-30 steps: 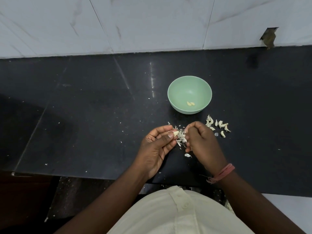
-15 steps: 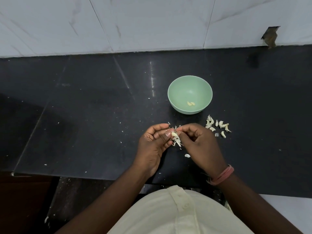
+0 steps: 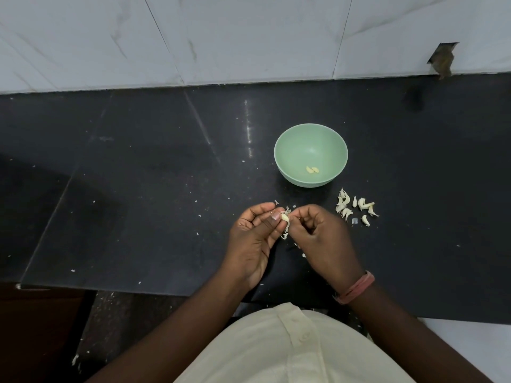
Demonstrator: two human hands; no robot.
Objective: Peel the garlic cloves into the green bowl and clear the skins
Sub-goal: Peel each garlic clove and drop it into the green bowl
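The left hand pinched a partly skinned garlic clove between thumb and fingers, while the right hand had its fingers curled tight on the loose skin hanging from that clove. Both hands were held above the black desk, just on the near side of the green bowl, which held two peeled cloves. A cluster of unpeeled cloves lay on the desk to the right of the bowl, close to it but apart. In my judgement the chief risk was the clove slipping from the pinch as the skin tore free, since little of it was gripped; it could drop to the desk or roll off the near edge. A second risk was skin drifting into the bowl, given how near the peeling was done. Small flakes already lay scattered on the desk beneath the hands and further left, and some had reached the floor. Nothing stood between the hands and the bowl. A white tiled wall ran behind the desk, with a broken notch at its right.
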